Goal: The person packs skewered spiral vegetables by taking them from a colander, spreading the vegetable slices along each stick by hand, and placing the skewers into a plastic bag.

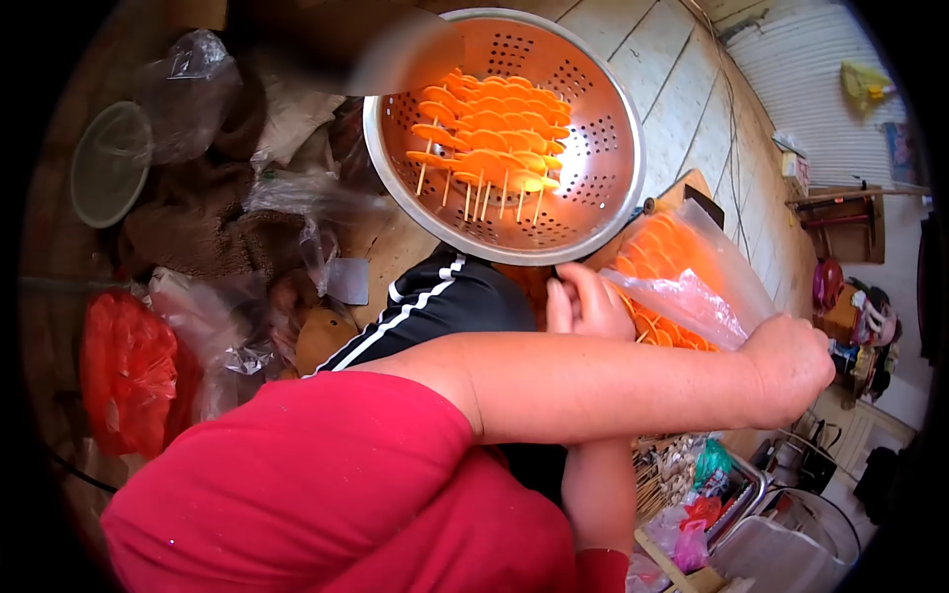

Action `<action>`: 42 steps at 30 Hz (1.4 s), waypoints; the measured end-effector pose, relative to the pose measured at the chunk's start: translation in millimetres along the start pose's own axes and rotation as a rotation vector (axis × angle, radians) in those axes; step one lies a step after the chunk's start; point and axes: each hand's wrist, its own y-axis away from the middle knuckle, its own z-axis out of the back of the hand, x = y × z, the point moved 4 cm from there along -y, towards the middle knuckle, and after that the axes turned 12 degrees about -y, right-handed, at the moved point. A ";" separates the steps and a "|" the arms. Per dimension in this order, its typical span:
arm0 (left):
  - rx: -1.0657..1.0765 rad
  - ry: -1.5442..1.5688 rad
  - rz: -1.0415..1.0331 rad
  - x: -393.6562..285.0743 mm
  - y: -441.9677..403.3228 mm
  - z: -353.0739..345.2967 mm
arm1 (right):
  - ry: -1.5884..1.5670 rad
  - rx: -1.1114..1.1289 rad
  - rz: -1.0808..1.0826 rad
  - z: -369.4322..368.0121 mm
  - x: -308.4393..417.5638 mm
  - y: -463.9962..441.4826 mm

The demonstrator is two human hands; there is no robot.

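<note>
My left hand (789, 371) is closed in a fist on a corner of a clear plastic bag (727, 282), with the left arm stretched across the view. Orange round slices on thin sticks (657, 247) show through and under the bag. Beyond my left forearm, my right hand (591, 304) has curled fingers at the near side of the bag; what lies in them is hidden. A metal colander (618, 188) stands just above, holding several rows of skewered orange slices (489, 128) with bare stick ends pointing down.
Crumpled plastic bags, a red bag (129, 376) and a brown cloth (203, 222) lie on the left beside a round translucent lid (111, 163). Loose sticks (657, 474) and coloured bags lie at lower right. A dark blurred shape hangs over the colander's upper left rim.
</note>
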 end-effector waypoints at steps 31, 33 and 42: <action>-0.050 0.179 -0.063 7.3 1.7 -5.8 | -1.452 0.210 -0.628 -63.3 -17.7 -74.9; -0.103 0.229 -0.098 8.3 1.3 -5.8 | -1.384 0.222 -0.583 -38.8 -15.3 -46.1; -0.056 0.173 -0.114 11.7 0.3 9.4 | -1.204 0.100 -0.707 63.1 -63.1 161.7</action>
